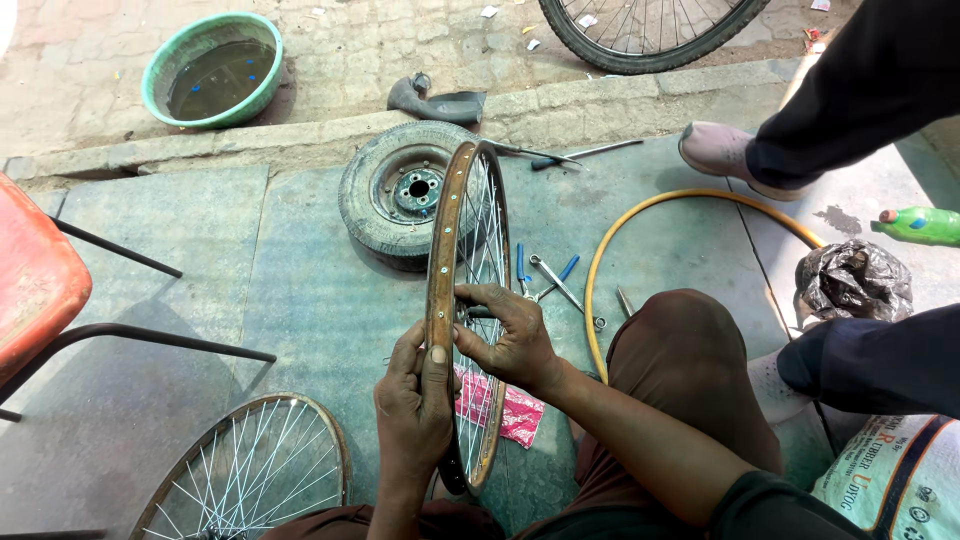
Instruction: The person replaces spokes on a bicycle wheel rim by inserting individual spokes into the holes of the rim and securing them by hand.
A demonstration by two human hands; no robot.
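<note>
- A bare bicycle rim (440,240) with silver spokes stood upright on edge on the concrete slab (300,290), near the middle of the slab's near edge, held between the person's knees.
- The left hand (413,400) was wrapped around the near part of the rim, fingers closed on it and the thumb pressed flat against its rusty brown inner band.
- The right hand (505,335) reached in from the right side, its fingers curled together around the spokes just beside the rim; whether it pinched anything small could not be told.
- A pink wrapper (520,415) lay on the slab under the rim, just beside the right forearm.
- Blue-handled pliers (545,280) and other small metal tools lay on the slab just right of the rim.
- A small car tyre on its wheel (395,195) lay flat behind the rim, toward the slab's far edge.
- A yellow hose (640,215) curved across the slab's right part.
- A second spoked wheel (250,470) lay at the slab's near left corner.
- A red chair (35,270) stood at the left edge.
- A green basin of water (212,70) sat on the paving beyond the far edge.
- Another person's shoe (715,150) rested near the slab's far right corner, with a black bag (852,282) and green bottle (920,225) nearby.
</note>
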